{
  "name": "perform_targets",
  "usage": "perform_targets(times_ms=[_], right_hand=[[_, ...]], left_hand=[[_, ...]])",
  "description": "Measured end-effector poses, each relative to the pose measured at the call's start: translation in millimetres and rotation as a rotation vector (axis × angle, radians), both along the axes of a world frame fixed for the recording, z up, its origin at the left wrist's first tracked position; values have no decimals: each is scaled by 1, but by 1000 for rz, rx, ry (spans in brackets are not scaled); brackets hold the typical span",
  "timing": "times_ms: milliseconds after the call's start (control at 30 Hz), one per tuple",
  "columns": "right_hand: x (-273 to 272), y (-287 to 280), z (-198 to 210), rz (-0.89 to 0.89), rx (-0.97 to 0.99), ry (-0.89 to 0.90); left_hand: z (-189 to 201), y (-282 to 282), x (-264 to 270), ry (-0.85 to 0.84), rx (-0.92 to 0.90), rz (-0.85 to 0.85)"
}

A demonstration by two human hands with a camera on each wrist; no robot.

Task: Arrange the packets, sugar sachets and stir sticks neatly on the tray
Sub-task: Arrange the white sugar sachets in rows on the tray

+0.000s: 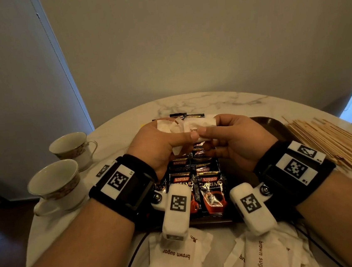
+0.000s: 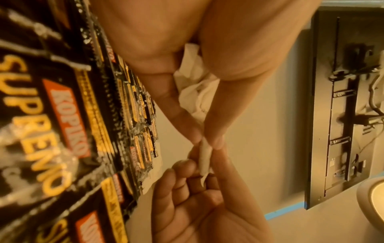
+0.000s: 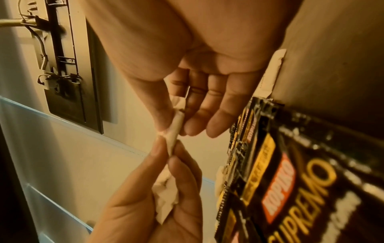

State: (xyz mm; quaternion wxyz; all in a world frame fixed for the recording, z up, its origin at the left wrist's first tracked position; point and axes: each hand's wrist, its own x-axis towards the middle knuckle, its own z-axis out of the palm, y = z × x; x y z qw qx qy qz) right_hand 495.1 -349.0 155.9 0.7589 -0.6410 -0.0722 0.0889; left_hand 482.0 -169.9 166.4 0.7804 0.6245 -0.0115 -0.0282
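**Sugar sachets being squared up in the hands, over the tray**

Both hands are up above the middle of the table, working a small bundle of white brown-sugar sachets (image 1: pixel 188 127) between them. The left hand (image 1: pixel 161 143) has its fingers curled round several crumpled sachets in the palm, thumb and forefinger nipping the edge of one. The right hand (image 1: pixel 236 140) meets it from the other side, thumb and forefinger pinching the same sachet while the other fingers hang loose beneath. From the wrist views the pinched sachet (image 2: pixel 204 157) shows edge-on, thin and slightly puffed, with a ragged corner.

This looks to me like the sachet stage: gathering and straightening a handful before laying it down. The coffee packets (image 1: pixel 200 185) already lie in overlapping rows on the near and middle part of the dark tray (image 1: pixel 272 124), black and glossy with red and gold print, so that part seems largely done. The next move, I'd say, calls for evening the sachets' edges and setting them flat on a bare part of the tray, perhaps the open right side, without disturbing the packets.

Plenty is left. More sachets (image 1: pixel 179 257) lie loose on the near edge of the table, some crumpled, lettering facing various ways. The wooden stir sticks (image 1: pixel 332 145) sit in a fanned heap on the table, right of the tray. Two teacups (image 1: pixel 56 185) stand at the left.
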Motion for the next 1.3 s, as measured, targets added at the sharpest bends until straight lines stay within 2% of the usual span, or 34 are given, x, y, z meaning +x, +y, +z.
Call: perform_targets(times_ms=[200,367,467,533,600,733,900,1133,1300], right_hand=[[3,0,3,-121,35,-7],[5,-6,8,-87,-36,-61],[25,-18,14,-243,-8,-58],[44,-34,15,-378,-48,7],[63,-51,9,-430,-143,114],[83,-68,-10,-374,-354,306],[82,-60,-16,-350,-531,332],[82,-49,-14,-325,-603,321],[75,-50,-12,-352,-510,323]], left_hand=[[2,6,3,17,-23,16],[2,6,2,14,-14,28],[4,7,3,7,-25,79],[6,8,3,13,-44,112],[8,9,4,24,-65,130],[6,11,5,22,-63,138],[5,12,7,31,-85,137],[8,13,6,33,-77,137],[9,13,5,31,-75,144]])
